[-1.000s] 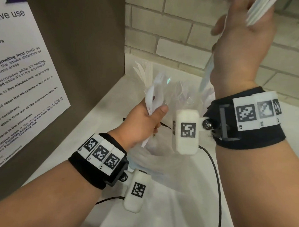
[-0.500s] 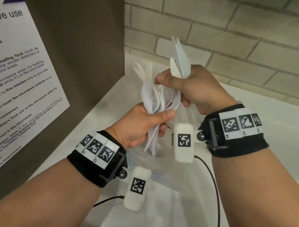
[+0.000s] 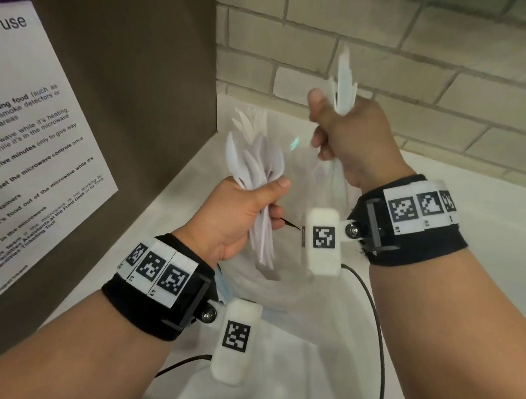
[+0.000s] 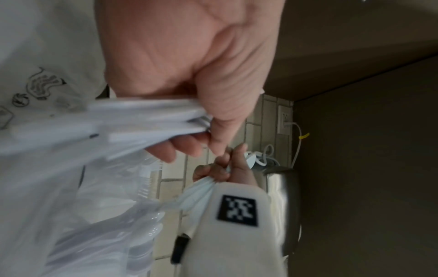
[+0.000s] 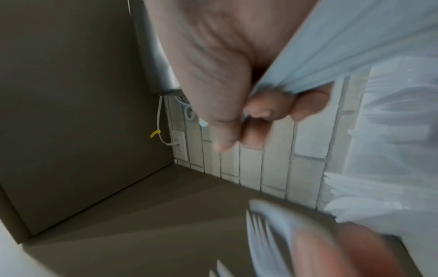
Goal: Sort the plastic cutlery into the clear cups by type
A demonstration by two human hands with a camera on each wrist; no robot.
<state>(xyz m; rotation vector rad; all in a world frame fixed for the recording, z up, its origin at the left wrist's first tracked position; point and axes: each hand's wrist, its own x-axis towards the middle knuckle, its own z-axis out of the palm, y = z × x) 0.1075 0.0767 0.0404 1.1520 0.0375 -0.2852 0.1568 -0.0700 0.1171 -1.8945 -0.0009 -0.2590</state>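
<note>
My left hand [image 3: 240, 216] grips a thick bundle of white plastic cutlery [image 3: 256, 175] around its middle, heads up; fork tines show in it. My right hand [image 3: 349, 136] is raised up and to the right of it, and grips a smaller bunch of white pieces [image 3: 345, 82] that stand upright out of the fist. In the right wrist view these handles [image 5: 343, 46] run back across the palm. A clear cup [image 3: 290, 158] stands behind the hands on the counter. Beside it, more white cutlery [image 3: 247, 123] pokes up.
A crumpled clear plastic bag [image 3: 282, 290] lies on the white counter [image 3: 482, 193] under my hands. A brown cabinet side [image 3: 125, 72] with a printed notice [image 3: 31, 159] stands at left. The tiled wall [image 3: 413, 40] is behind, with a socket [image 4: 284, 120] and a white cable.
My right hand came down from high up to the left hand's bundle, then lifted up and right with a bunch of white pieces. The left hand stayed about where it was.
</note>
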